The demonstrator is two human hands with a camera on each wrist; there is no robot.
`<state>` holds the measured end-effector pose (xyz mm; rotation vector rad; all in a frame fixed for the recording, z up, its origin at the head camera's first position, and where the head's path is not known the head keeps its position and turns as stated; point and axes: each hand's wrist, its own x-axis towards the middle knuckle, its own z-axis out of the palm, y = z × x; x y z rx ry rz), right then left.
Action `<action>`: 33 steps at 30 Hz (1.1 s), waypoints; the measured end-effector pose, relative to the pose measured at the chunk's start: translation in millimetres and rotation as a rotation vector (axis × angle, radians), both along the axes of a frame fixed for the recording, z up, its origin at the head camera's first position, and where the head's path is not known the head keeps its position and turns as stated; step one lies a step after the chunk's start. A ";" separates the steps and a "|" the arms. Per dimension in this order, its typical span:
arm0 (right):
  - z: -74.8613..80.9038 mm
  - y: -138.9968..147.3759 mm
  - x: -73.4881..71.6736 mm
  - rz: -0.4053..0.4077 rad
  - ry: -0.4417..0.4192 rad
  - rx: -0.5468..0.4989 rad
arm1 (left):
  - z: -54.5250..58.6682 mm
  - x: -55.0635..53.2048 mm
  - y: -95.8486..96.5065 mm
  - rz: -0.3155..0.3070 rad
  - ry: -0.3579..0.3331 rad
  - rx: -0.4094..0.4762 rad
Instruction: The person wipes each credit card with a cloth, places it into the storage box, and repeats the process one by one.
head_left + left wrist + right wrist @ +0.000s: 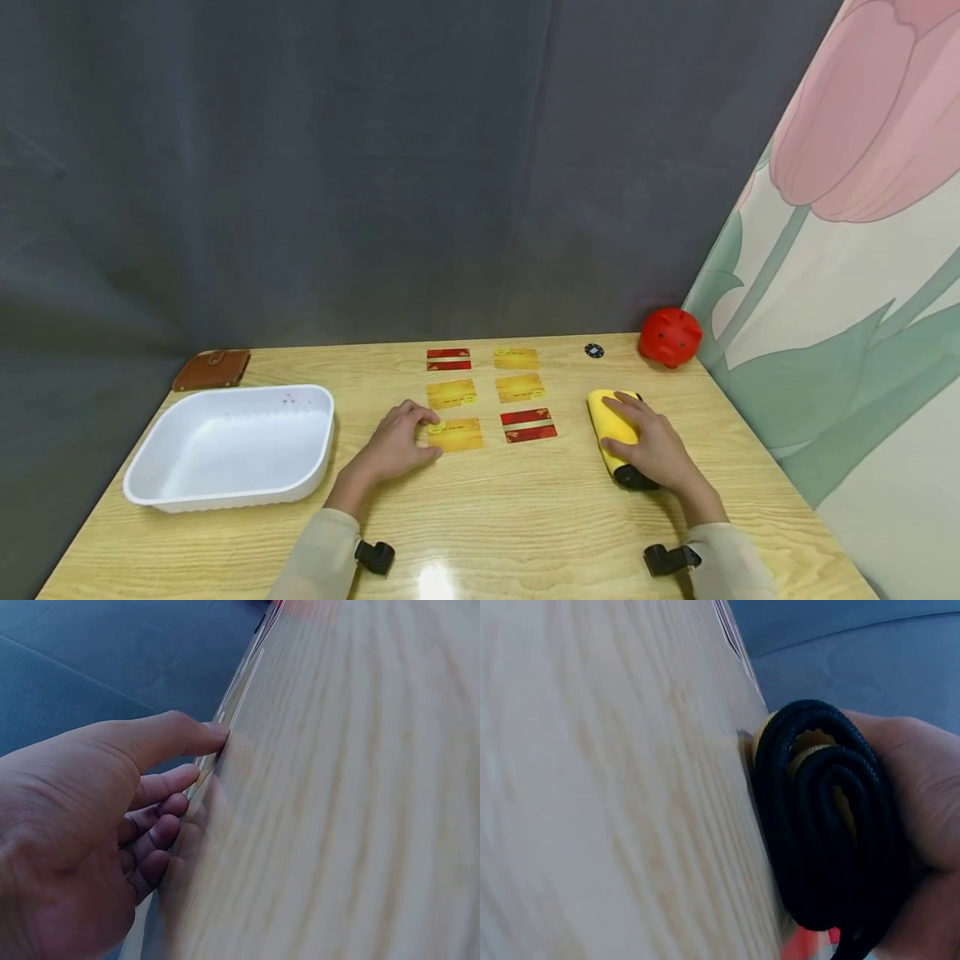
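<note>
My left hand (395, 442) is at the left end of the nearest gold card (461, 434), pinching it across its short side between thumb and index finger. The card lies flat on the wooden table. In the left wrist view, the thumb (180, 735) and bent fingers (161, 832) come down at the tabletop. My right hand (654, 442) grips a rolled yellow-and-black cloth (613, 423) from above, fingers on its far part and thumb on the near left side. The right wrist view shows the cloth's coiled black end (817, 825) resting on the table.
More cards lie in two columns, including a red card (528, 425) and another red card (448, 360). At left are a white basin (225, 492) and a brown wallet (212, 369). A black chip (594, 351) and red piggy bank (670, 337) sit back right.
</note>
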<state>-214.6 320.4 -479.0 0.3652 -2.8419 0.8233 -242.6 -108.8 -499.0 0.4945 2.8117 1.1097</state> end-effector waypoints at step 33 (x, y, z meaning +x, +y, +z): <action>-9.3 -4.3 -7.4 -0.079 0.040 -0.068 | -5.6 -4.9 -7.4 -0.042 -0.006 0.347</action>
